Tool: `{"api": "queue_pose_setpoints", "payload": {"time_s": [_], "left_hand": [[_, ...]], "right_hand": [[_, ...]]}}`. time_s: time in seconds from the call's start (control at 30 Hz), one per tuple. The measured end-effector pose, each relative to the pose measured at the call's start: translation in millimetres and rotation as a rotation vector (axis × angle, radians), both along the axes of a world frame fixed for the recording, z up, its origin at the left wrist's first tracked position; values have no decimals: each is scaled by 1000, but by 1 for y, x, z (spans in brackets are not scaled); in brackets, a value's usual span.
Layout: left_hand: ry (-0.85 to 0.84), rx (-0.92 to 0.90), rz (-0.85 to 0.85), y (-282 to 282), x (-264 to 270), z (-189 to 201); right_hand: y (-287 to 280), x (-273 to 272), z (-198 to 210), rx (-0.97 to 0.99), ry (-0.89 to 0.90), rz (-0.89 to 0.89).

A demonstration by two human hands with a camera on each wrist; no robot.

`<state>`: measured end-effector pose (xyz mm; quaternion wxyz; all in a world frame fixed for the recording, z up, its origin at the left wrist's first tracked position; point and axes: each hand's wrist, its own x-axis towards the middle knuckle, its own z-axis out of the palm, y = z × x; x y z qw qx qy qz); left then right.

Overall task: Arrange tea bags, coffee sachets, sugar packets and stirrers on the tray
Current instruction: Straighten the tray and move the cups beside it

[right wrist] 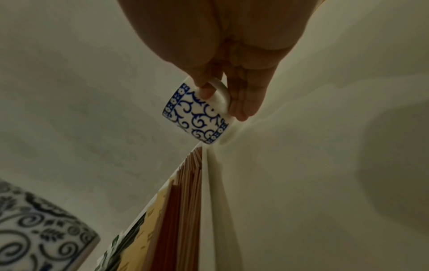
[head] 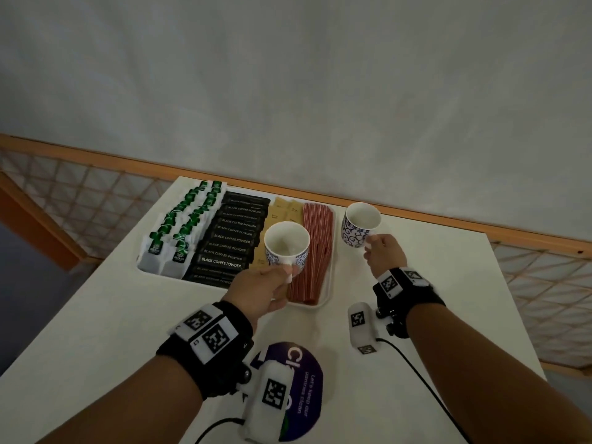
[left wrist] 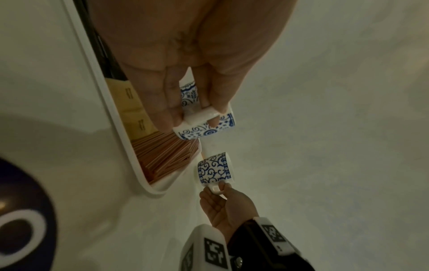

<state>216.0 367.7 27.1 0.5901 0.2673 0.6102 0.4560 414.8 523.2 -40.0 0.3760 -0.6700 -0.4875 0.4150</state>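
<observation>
A white tray (head: 326, 293) on the table holds rows of green-and-white tea bags (head: 179, 232), black coffee sachets (head: 230, 241), tan sugar packets (head: 282, 208) and reddish stirrers (head: 317, 238). My left hand (head: 288, 274) pinches the handle of a blue-patterned white cup (head: 286, 243), held in the air over the sugar and stirrers. The left wrist view shows that hand (left wrist: 199, 113) on the cup's handle (left wrist: 202, 114). My right hand (head: 371, 243) grips the handle of a second patterned cup (head: 360, 224), just right of the tray's far corner. I cannot tell whether this cup (right wrist: 195, 117) touches the table.
The white table (head: 416, 315) ends at a wooden rail (head: 416, 216) along the wall, close behind the right cup. A round purple sticker (head: 301, 389) lies on the table near me. Lattice panels flank the table on both sides.
</observation>
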Motion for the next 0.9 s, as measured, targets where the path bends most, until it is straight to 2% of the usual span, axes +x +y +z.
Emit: {"api": "queue_pose_setpoints", "payload": {"time_s": [0.43, 0.63, 0.7, 0.77, 0.9], "left_hand": [[-1, 18, -5, 44, 19, -15], [-27, 12, -10, 51, 33, -16], [-49, 6, -1, 51, 38, -14], [-70, -11, 11, 51, 44, -11], [-145, -59, 73, 51, 54, -10]], "right_hand": [[41, -5, -17, -10, -6, 25], [18, 2, 12, -47, -72, -22], [4, 8, 22, 26, -67, -74], [-13, 7, 27, 134, -74, -30], [-50, -4, 33, 168, 3, 202]]}}
